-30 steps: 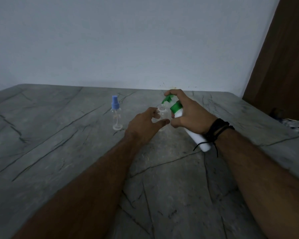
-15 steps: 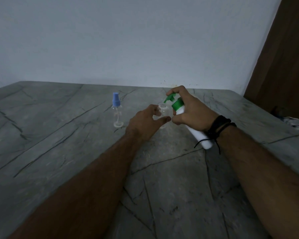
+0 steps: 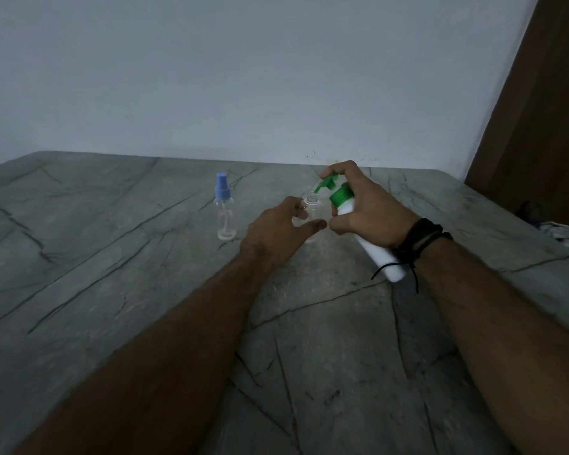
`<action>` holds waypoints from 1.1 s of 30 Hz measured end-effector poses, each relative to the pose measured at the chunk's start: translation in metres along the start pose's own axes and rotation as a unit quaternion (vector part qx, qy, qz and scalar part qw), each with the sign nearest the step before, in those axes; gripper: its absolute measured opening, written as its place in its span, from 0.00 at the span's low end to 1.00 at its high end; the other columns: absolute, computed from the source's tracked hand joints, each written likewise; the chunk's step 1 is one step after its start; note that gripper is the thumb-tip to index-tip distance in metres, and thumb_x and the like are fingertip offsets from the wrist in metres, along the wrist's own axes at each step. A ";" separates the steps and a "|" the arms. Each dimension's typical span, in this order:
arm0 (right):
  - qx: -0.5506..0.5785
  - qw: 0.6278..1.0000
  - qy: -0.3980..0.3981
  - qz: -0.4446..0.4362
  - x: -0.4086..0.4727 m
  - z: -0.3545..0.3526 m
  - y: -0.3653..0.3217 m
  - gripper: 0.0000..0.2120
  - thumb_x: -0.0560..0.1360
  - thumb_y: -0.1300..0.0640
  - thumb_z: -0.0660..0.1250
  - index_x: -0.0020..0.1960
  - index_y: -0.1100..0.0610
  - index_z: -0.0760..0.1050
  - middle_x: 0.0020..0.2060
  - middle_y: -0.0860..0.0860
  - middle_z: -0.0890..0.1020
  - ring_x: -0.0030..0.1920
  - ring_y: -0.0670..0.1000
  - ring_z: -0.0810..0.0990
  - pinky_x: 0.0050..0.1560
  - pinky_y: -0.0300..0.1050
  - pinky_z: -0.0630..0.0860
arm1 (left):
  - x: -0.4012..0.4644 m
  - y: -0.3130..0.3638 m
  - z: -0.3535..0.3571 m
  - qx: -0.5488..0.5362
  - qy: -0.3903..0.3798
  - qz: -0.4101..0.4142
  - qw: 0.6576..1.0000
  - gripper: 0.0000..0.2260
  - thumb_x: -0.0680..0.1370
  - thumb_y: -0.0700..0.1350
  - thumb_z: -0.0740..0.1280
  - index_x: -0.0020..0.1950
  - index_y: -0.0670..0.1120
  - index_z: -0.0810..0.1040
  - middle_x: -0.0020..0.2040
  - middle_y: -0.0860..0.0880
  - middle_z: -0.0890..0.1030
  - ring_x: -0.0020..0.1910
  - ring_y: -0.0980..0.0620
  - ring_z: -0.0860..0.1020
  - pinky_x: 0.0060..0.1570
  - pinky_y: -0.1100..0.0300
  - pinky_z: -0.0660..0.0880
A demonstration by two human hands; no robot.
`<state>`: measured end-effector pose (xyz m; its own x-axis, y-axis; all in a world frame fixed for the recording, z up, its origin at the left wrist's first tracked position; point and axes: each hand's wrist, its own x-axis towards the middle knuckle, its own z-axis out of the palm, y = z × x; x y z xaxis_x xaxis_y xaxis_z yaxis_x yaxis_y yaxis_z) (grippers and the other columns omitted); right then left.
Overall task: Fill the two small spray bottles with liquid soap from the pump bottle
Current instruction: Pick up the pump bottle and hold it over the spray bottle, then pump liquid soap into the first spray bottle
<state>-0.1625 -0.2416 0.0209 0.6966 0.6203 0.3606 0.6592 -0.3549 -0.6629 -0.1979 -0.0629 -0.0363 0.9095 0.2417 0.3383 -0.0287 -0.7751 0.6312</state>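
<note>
My right hand [image 3: 365, 211] grips a white pump bottle [image 3: 376, 249] with a green pump head [image 3: 329, 183], tilted so its nozzle points down over the mouth of a small clear uncapped spray bottle [image 3: 312, 206]. My forefinger rests on the pump head. My left hand [image 3: 280, 233] wraps around that uncapped bottle and holds it upright on the table. A second small clear spray bottle with a blue cap [image 3: 224, 211] stands upright to the left, apart from both hands.
The grey marble-patterned table [image 3: 112, 274] runs to a pale wall at the back. A brown wooden door [image 3: 539, 126] is at the right, with crumpled cloth [image 3: 565, 233] past the table's right edge.
The hands and bottles keep the same pose; the pump nozzle stays over the open bottle's mouth. Only the view has shifted slightly.
</note>
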 end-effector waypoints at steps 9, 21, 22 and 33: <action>-0.014 1.000 -0.004 -0.001 0.000 0.001 -0.002 0.33 0.66 0.68 0.72 0.66 0.48 0.66 0.43 0.49 0.79 0.40 0.54 0.80 0.45 0.56 0.79 | 0.001 0.000 0.000 0.007 0.002 0.003 1.000 0.28 0.73 0.66 0.68 0.67 0.53 0.72 0.61 0.54 0.80 0.55 0.52 0.79 0.57 0.50 0.77; -0.012 1.000 0.000 -0.004 0.000 0.000 -0.001 0.33 0.67 0.68 0.72 0.67 0.49 0.65 0.44 0.48 0.79 0.40 0.52 0.80 0.43 0.50 0.78 | 0.001 0.000 0.001 0.000 0.002 0.004 1.000 0.28 0.72 0.66 0.68 0.67 0.53 0.72 0.60 0.54 0.80 0.55 0.52 0.79 0.57 0.50 0.77; -0.010 1.000 0.000 -0.003 0.000 0.000 -0.001 0.33 0.67 0.67 0.72 0.67 0.49 0.65 0.44 0.48 0.79 0.41 0.52 0.80 0.43 0.49 0.78 | 0.001 0.000 0.001 0.000 0.001 0.003 1.000 0.28 0.72 0.66 0.68 0.67 0.52 0.72 0.61 0.54 0.80 0.55 0.52 0.79 0.57 0.50 0.77; -0.015 1.000 -0.002 -0.003 -0.002 0.001 -0.003 0.33 0.67 0.67 0.72 0.67 0.48 0.65 0.43 0.48 0.79 0.40 0.52 0.80 0.42 0.47 0.78 | -0.001 0.001 -0.001 -0.012 0.002 0.003 1.000 0.28 0.73 0.65 0.69 0.67 0.52 0.72 0.61 0.54 0.80 0.56 0.52 0.78 0.58 0.49 0.76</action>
<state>-0.1657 -0.2410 0.0217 0.6910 0.6259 0.3617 0.6718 -0.3713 -0.6409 -0.1995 -0.0633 -0.0355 0.9076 0.2400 0.3444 -0.0437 -0.7620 0.6461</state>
